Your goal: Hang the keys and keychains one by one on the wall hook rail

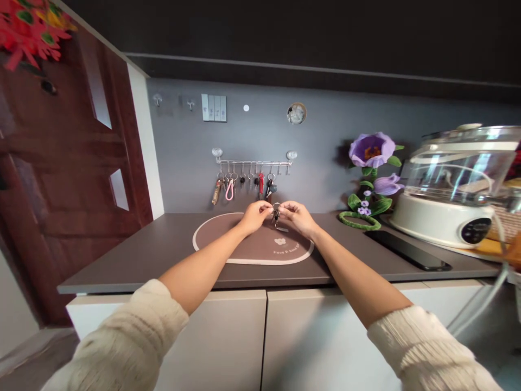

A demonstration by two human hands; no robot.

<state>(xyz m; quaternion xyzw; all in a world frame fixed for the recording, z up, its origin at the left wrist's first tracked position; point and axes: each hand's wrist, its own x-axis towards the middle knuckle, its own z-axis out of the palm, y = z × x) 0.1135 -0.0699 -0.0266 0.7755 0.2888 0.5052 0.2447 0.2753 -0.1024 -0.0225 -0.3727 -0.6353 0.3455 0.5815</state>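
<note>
A bunch of keys [276,218] on a metal ring hangs between my two hands, above the brown oval mat [228,244]. My left hand [257,214] pinches the ring from the left with thumb and finger. On the other side, my right hand [299,216] is closed on the same ring. Just behind, a clear hook rail [254,162] is fixed to the grey wall. Several key sets hang from it, among them one with a pink loop [230,190] and one with a red tag [261,184].
At the right, a black phone [407,250] lies on the counter [134,252]. Behind it stand a purple crocheted flower [372,150] with a green ring base and a white appliance [435,217] with a clear top. A dark overhead cabinet [285,32] juts out above. A reddish-brown door [77,179] is at left.
</note>
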